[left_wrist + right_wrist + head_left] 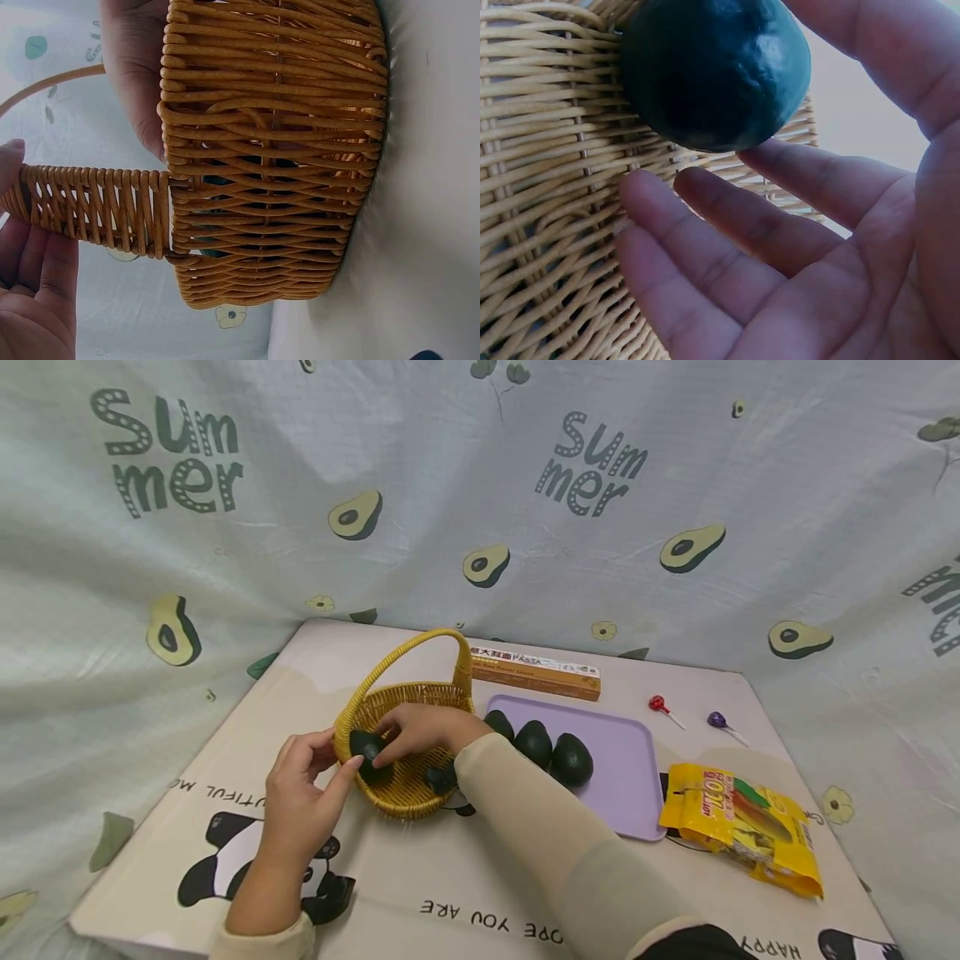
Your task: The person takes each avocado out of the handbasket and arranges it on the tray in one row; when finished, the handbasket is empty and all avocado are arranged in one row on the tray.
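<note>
A yellow wicker basket (408, 789) stands on the table with its arched handle upright. My left hand (300, 797) holds the base of that handle, thumb on one side and fingers on the other, as the left wrist view shows. Inside the basket, at its left side, my right hand (420, 731) pinches a dark green avocado (716, 71) between thumb and forefinger; the other fingers are extended below it. A second dark avocado (441, 778) lies in the basket, partly hidden by the right sleeve.
Right of the basket lies a lilac tray (626, 760) bearing three avocados (534, 743), one partly hidden by my arm. Behind are a pasta box (536, 672), then a red lollipop (660, 704) and a purple lollipop (720, 722). A yellow snack bag (742, 827) lies at the right.
</note>
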`<state>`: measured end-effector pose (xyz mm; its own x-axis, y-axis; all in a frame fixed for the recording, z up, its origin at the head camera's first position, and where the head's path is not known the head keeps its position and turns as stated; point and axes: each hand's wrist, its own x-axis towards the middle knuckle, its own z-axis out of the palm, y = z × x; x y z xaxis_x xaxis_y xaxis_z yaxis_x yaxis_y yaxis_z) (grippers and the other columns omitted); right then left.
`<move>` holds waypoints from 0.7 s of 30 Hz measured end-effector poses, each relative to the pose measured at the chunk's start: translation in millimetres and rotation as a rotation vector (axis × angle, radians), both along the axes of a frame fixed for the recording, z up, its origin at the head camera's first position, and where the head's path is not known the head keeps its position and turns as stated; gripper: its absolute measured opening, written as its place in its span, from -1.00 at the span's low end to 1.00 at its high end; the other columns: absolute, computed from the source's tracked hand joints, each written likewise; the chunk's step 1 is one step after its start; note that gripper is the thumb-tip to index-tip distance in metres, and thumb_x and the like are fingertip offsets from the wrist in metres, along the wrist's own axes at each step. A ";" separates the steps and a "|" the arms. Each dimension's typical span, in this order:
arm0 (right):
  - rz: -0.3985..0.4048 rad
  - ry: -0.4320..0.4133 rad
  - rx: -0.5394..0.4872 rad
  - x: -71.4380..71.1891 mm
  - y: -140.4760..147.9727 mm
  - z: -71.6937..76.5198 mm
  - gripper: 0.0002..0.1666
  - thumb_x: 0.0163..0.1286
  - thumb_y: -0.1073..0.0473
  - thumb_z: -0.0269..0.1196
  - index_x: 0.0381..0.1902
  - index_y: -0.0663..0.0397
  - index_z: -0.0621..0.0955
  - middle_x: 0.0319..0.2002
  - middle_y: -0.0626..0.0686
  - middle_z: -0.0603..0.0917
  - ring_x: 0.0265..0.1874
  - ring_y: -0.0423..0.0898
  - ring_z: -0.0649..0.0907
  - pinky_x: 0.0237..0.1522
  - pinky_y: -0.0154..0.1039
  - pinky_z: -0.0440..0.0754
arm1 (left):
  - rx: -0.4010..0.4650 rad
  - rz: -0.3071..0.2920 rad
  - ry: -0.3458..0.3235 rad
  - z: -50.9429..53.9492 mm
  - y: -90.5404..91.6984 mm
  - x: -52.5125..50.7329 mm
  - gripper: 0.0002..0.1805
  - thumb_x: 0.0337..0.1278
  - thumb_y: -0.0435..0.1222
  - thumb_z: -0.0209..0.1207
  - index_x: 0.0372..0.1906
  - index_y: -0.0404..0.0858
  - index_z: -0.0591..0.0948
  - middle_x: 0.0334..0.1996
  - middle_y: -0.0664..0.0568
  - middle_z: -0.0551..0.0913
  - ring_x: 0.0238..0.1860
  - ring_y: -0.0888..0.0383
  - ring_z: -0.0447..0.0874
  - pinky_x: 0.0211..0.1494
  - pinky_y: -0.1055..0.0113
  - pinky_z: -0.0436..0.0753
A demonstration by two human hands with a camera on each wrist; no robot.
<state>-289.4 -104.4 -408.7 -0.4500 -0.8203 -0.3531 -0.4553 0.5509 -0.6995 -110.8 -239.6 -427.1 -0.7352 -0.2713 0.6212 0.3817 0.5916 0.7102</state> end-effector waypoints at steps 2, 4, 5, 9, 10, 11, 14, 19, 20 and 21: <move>-0.006 0.000 0.008 -0.1 -3.3 -0.2 -0.21 0.25 -0.14 0.49 0.35 0.08 0.56 0.15 -0.02 0.69 0.06 -0.21 0.64 0.20 -0.26 0.65 | 0.002 0.002 -0.007 0.1 -0.8 0.2 -0.51 0.04 -0.55 0.43 0.11 -0.43 0.58 -0.09 -0.13 0.56 -0.02 0.46 0.58 0.14 0.70 0.58; -0.013 -0.004 0.011 -0.2 -6.6 -0.7 -0.18 0.24 -0.15 0.49 0.36 0.08 0.55 0.13 -0.04 0.68 0.05 -0.21 0.62 0.21 -0.25 0.64 | 0.004 0.001 -0.010 0.1 -1.6 0.3 -0.52 0.04 -0.55 0.43 0.11 -0.43 0.58 -0.09 -0.12 0.56 -0.02 0.45 0.58 0.14 0.70 0.58; -0.016 -0.007 0.010 -0.4 -8.3 -1.1 -0.18 0.24 -0.15 0.49 0.36 0.08 0.54 0.12 -0.05 0.67 0.04 -0.21 0.62 0.21 -0.25 0.64 | 0.003 0.000 -0.009 0.3 -2.0 0.3 -0.52 0.05 -0.55 0.43 0.11 -0.43 0.58 -0.08 -0.12 0.56 -0.02 0.45 0.58 0.14 0.70 0.58; -0.027 -0.015 -0.001 -0.2 -9.4 -3.4 -0.18 0.24 -0.13 0.50 0.35 0.10 0.54 0.08 -0.05 0.67 0.01 -0.20 0.62 0.15 -0.28 0.65 | -0.002 -0.007 0.000 0.0 -0.4 -0.7 -0.52 0.05 -0.56 0.43 0.11 -0.43 0.58 -0.09 -0.12 0.57 -0.02 0.44 0.59 0.14 0.68 0.59; -0.027 -0.017 -0.006 0.0 -9.7 -3.9 -0.19 0.24 -0.12 0.50 0.35 0.11 0.54 0.07 -0.04 0.67 0.00 -0.19 0.63 0.13 -0.29 0.65 | -0.005 -0.007 0.001 0.0 -0.2 -0.9 -0.52 0.05 -0.56 0.43 0.11 -0.43 0.58 -0.08 -0.12 0.57 -0.02 0.44 0.59 0.14 0.68 0.59; -0.030 -0.018 -0.009 0.1 -9.9 -4.4 -0.19 0.24 -0.12 0.50 0.34 0.12 0.55 0.06 -0.05 0.67 -0.01 -0.19 0.63 0.12 -0.31 0.65 | -0.011 -0.004 0.001 0.0 -0.1 -0.9 -0.52 0.05 -0.56 0.43 0.11 -0.43 0.58 -0.09 -0.12 0.57 -0.02 0.45 0.58 0.14 0.69 0.59; -0.026 -0.013 -0.007 1.5 -10.1 -4.5 -0.21 0.23 -0.11 0.51 0.32 0.10 0.55 0.04 -0.06 0.65 -0.02 -0.18 0.62 0.09 -0.32 0.64 | -0.024 0.004 -0.003 -0.3 -0.3 -0.9 -0.51 0.04 -0.56 0.43 0.12 -0.44 0.57 -0.09 -0.13 0.57 -0.02 0.46 0.58 0.14 0.70 0.58; -0.010 -0.008 0.007 3.5 -10.7 -2.7 -0.27 0.23 -0.06 0.50 0.30 0.05 0.57 0.04 -0.07 0.64 -0.02 -0.17 0.61 0.08 -0.32 0.63 | -0.031 0.016 -0.010 -1.0 -1.4 -0.5 -0.51 0.03 -0.56 0.44 0.10 -0.45 0.57 -0.10 -0.13 0.57 -0.03 0.48 0.57 0.13 0.72 0.57; -0.005 -0.009 0.006 4.0 -10.9 -1.9 -0.29 0.24 -0.03 0.50 0.29 0.04 0.57 0.04 -0.07 0.64 -0.02 -0.16 0.61 0.07 -0.32 0.63 | -0.031 0.016 -0.009 -1.1 -1.5 -0.5 -0.51 0.02 -0.56 0.44 0.10 -0.45 0.57 -0.10 -0.14 0.57 -0.03 0.48 0.57 0.13 0.72 0.57; 0.001 -0.010 0.004 4.5 -11.2 -1.1 -0.31 0.24 -0.01 0.50 0.28 0.03 0.57 0.03 -0.07 0.64 -0.03 -0.16 0.62 0.06 -0.33 0.63 | -0.032 0.016 -0.007 -1.2 -1.6 -0.5 -0.51 0.02 -0.56 0.44 0.10 -0.45 0.57 -0.10 -0.14 0.58 -0.03 0.48 0.57 0.13 0.72 0.57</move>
<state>-284.9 -115.7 -409.8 -0.4458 -0.8192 -0.3606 -0.4485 0.5531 -0.7021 -111.3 -241.2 -428.3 -0.7352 -0.2629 0.6249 0.3676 0.6199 0.6932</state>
